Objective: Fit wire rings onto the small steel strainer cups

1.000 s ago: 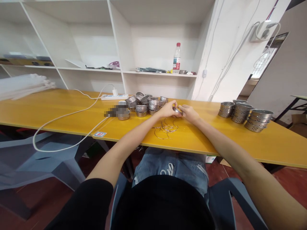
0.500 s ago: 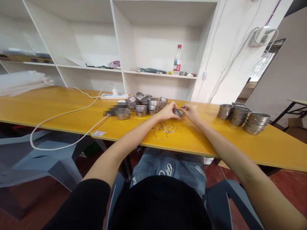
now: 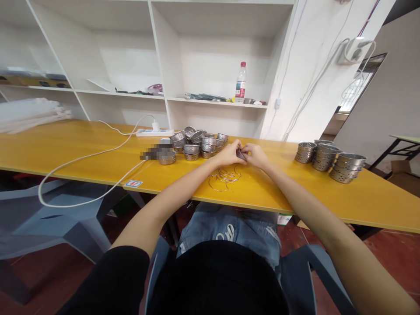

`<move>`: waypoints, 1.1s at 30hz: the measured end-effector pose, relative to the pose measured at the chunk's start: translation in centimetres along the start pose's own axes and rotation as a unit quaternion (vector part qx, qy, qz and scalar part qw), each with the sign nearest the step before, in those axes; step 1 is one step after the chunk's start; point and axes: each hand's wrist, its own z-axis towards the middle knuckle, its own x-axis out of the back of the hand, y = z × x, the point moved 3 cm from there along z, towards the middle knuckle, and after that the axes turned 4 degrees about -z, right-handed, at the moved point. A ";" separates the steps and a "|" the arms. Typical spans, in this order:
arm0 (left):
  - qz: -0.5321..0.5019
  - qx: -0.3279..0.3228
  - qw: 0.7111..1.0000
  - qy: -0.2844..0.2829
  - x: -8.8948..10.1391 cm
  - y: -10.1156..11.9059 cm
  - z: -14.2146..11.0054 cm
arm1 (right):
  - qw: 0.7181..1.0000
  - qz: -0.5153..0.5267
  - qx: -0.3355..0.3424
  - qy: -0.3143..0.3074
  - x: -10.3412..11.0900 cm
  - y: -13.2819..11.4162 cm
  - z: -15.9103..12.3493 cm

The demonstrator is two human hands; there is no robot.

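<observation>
My left hand [image 3: 229, 154] and my right hand [image 3: 256, 155] meet over the yellow table [image 3: 65, 151], fingers pinched together on one small perforated metal cup [image 3: 242, 154] held between them. Just below the hands, on the table, lies a loose heap of thin wire rings [image 3: 225, 177]. Left of my hands sits a pile of several more perforated metal cups [image 3: 197, 144]. Stacked rows of the same cups [image 3: 328, 158] lie on their sides to the right.
A white power strip [image 3: 154, 132] and its long cable [image 3: 82, 159] run across the table's left half. White folded sheets [image 3: 29, 114] lie far left. Shelves behind hold a plastic bottle [image 3: 240, 84] and flat items. Blue plastic chairs stand under the table.
Both hands stay together on the small cup; the fingers have closed in tighter around it. The view has shifted slightly.
</observation>
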 end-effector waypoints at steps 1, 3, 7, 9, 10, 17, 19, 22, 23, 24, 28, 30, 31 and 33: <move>0.006 0.000 1.000 0.001 0.1 -0.1 0.0 | 1.000 0.000 0.003 -0.009 -0.1 0.0 0.0; 0.020 0.005 1.000 0.003 0.4 -0.1 0.0 | 1.000 -0.003 0.003 -0.020 -0.3 0.0 0.1; 0.074 0.022 0.997 0.002 0.4 -0.4 0.0 | 1.000 -0.005 -0.014 -0.022 -0.3 0.2 0.2; 0.120 0.021 0.993 0.000 0.2 -0.6 0.0 | 1.000 -0.004 -0.021 -0.002 0.1 0.3 0.2; 0.148 0.021 0.989 -0.001 0.0 -0.6 -0.1 | 1.000 -0.006 -0.027 0.013 0.3 0.4 0.1; 0.394 -0.013 0.919 0.006 -0.2 0.9 -0.5 | 0.991 -0.098 -0.073 0.060 2.0 1.5 -0.6; 0.408 -0.044 0.912 -0.008 -0.4 1.7 -0.4 | 0.987 -0.121 -0.087 0.059 2.1 1.7 -0.7; 0.389 -0.044 0.918 -0.059 -1.1 2.1 -0.1 | 0.983 -0.137 -0.109 0.056 2.2 1.8 -0.8; 0.386 -0.034 0.919 -0.070 -1.4 2.1 0.0 | 0.983 -0.138 -0.112 0.054 2.1 1.8 -0.8; 0.385 -0.024 0.919 -0.075 -1.5 1.9 0.0 | 0.982 -0.138 -0.115 0.051 2.1 1.7 -0.8; 0.387 0.022 0.920 -0.063 -1.4 1.3 0.1 | 0.983 -0.137 -0.110 0.045 1.8 1.8 -0.7; 0.392 0.043 0.917 -0.052 -1.1 1.1 -0.1 | 0.982 -0.145 -0.109 0.046 1.9 1.9 -0.7; 0.395 0.049 0.916 -0.049 -1.0 1.0 -0.2 | 0.981 -0.151 -0.113 0.047 2.0 1.9 -0.7; 0.400 0.051 0.914 -0.045 -0.8 0.9 -0.3 | 0.977 -0.164 -0.127 0.053 2.5 2.1 -0.7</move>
